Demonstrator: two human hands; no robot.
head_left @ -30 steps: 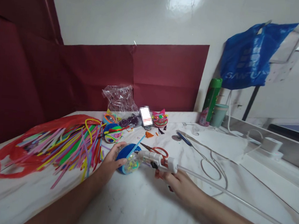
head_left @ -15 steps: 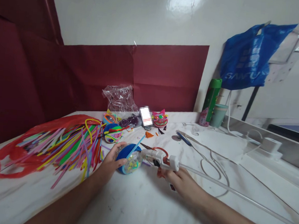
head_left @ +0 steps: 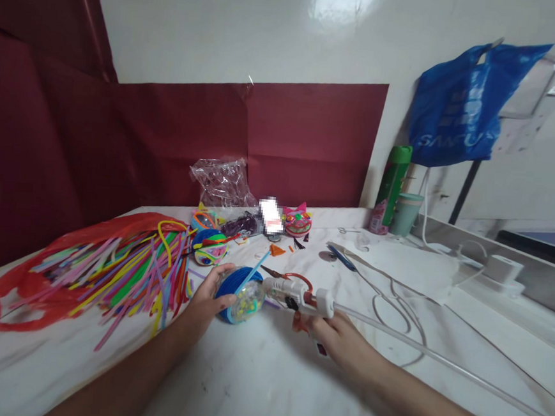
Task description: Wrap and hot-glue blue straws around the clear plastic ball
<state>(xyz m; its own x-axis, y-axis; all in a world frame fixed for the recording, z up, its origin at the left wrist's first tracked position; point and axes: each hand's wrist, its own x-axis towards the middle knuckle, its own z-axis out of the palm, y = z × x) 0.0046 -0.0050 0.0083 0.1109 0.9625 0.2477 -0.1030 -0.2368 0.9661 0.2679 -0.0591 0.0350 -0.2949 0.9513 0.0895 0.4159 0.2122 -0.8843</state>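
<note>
My left hand (head_left: 213, 296) is closed around a clear round ball (head_left: 250, 301), partly wrapped in rows of blue pipe cleaner (head_left: 234, 284). A light blue strip (head_left: 253, 271) sticks up from the wrapped part. My right hand (head_left: 318, 330) grips a white hot glue gun (head_left: 294, 294), with a long clear glue stick (head_left: 420, 349) running out of its back. The gun's nozzle points left and lies at the ball's right side; I cannot tell whether it touches. Behind the gun lie scissors (head_left: 295, 278) with orange-red handles, partly hidden.
A red plastic bag (head_left: 2, 318) with many colourful pipe cleaners (head_left: 123, 273) spreads at left. Behind stand a wrapped colourful ball (head_left: 209, 247) and a pink decorated ball (head_left: 298, 221). A blue tool with a cord (head_left: 343, 258), a green spray can (head_left: 391, 191) and a cup (head_left: 406, 215) are at right.
Almost nothing differs. The glue gun and my right hand have shifted very slightly to the right; my left hand and the ball stay where they were.
</note>
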